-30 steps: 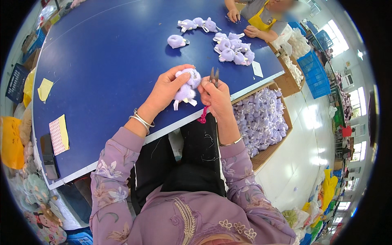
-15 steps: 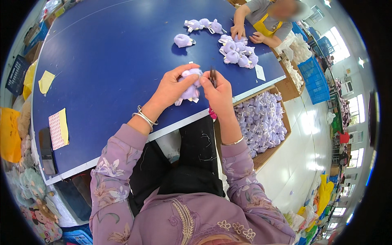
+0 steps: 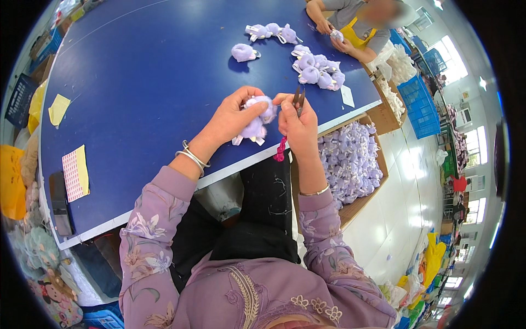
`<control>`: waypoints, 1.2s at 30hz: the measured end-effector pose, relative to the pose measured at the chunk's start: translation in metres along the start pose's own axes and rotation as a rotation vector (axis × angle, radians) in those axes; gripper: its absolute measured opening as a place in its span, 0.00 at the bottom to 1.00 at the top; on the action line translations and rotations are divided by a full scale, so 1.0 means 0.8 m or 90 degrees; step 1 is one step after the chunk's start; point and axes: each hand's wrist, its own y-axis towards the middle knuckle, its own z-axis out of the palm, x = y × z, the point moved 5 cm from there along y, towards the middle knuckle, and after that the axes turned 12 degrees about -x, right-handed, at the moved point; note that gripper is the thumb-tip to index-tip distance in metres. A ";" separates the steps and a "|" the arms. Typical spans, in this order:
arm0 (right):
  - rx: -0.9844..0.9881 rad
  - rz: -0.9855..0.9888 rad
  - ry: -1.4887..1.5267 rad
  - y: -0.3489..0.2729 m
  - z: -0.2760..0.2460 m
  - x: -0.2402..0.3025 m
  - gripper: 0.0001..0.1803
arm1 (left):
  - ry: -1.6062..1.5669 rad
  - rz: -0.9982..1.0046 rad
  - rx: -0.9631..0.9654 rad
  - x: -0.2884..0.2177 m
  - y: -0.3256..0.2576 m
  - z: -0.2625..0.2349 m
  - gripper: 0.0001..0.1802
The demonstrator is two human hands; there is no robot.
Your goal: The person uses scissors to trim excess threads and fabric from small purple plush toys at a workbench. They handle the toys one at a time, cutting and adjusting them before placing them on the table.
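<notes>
My left hand pinches a small lilac plush toy with white tags, just above the near edge of the blue table. Close beside it, my right hand is closed round small dark thread snips, their blades pointing up and away from me. Thumb and forefinger of that hand come together near the toy; a thin thread seems to stretch between. A pink braided cord dangles under my right hand. Farther off lie a lone plush piece, a short row of them and a heap.
A cardboard box full of lilac plush pieces stands right of my knees. Across the blue table, a co-worker in a yellow apron handles a plush piece. A phone, a label sheet and a yellow paper lie left.
My right hand has moved slightly right, away from the toy, and the pink cord shows more. The co-worker has lifted a plush piece from the heap.
</notes>
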 end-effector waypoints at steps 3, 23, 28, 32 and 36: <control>0.024 -0.015 -0.023 -0.005 0.007 0.001 0.09 | 0.018 0.013 0.009 0.003 0.002 0.002 0.15; -0.002 -0.050 -0.327 0.007 -0.037 0.010 0.11 | -0.006 -0.023 -0.047 0.003 0.006 -0.006 0.15; 0.041 -0.032 -0.281 0.011 -0.012 -0.005 0.10 | 0.001 -0.010 -0.048 0.001 0.006 -0.006 0.15; 0.038 0.081 -0.005 0.014 -0.016 -0.014 0.07 | 0.012 -0.004 -0.046 -0.003 0.005 -0.001 0.15; -0.046 0.127 0.050 0.014 -0.019 -0.010 0.14 | -0.026 -0.001 -0.063 -0.002 0.004 -0.004 0.15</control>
